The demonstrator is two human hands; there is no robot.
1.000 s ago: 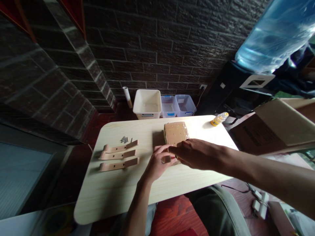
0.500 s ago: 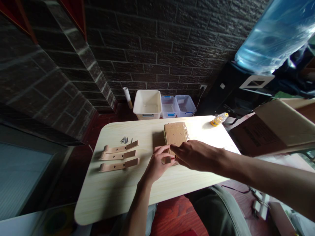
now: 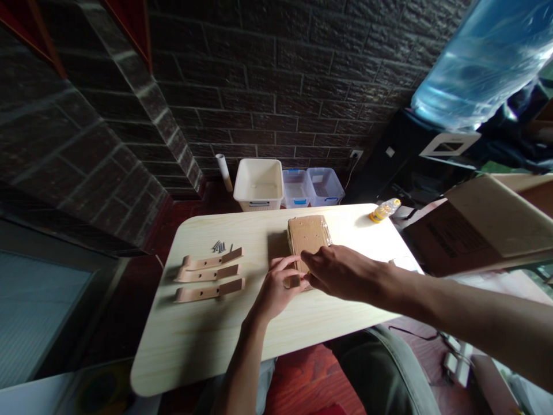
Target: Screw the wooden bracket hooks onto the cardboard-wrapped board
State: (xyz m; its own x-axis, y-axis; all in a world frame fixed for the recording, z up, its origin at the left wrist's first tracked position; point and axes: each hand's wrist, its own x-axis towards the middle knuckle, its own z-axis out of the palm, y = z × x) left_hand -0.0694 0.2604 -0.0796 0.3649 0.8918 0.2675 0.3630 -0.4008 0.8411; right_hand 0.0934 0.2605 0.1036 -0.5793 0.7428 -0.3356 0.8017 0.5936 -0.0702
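A taped cardboard block (image 3: pixel 310 235) with small holes in its top lies on the table. At its near end my left hand (image 3: pixel 277 291) is closed around a wooden hook (image 3: pixel 292 281), whose end sticks out between the fingers. My right hand (image 3: pixel 330 271) is closed just above it, fingertips pinched together over the block; what they grip is hidden. To the left lie three similar wooden hooks (image 3: pixel 211 290) with dark screw holes. Behind them is a small pile of screws (image 3: pixel 219 246).
A clear bottle with yellow contents (image 3: pixel 384 211) is at the table's (image 3: pixel 190 357) far right corner. Beyond the far edge stand a cream bin (image 3: pixel 259 200) and two clear plastic boxes (image 3: pixel 296 196). A large cardboard box (image 3: pixel 479 219) and a water dispenser (image 3: pixel 415 150) are at the right.
My right hand has turned slightly at the fingertips over the block. My left hand, the loose hooks and the screws stay where they were.
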